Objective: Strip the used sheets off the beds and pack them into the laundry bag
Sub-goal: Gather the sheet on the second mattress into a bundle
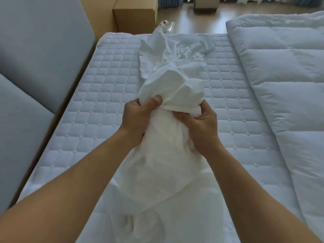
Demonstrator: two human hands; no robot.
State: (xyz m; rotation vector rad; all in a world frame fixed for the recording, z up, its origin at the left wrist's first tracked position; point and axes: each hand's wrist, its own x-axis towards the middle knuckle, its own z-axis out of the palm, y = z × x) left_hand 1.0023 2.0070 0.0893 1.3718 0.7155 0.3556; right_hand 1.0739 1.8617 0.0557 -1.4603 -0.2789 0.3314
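Two hands grip one bunched white sheet [168, 137] above the middle of the quilted mattress [91, 102]. Your left hand [138, 116] curls its fingers round the bundle's left side, thumb pressed into the cloth; your right hand [201, 125] clutches the right side. The sheet trails far across the bed. A duvet [284, 81] lies on the right, cardboard boxes [135, 16] beyond.

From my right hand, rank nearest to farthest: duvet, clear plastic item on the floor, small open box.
1. Duvet, just right of the right hand.
2. Clear plastic item, on the floor past the bed.
3. Small open box, farther back.
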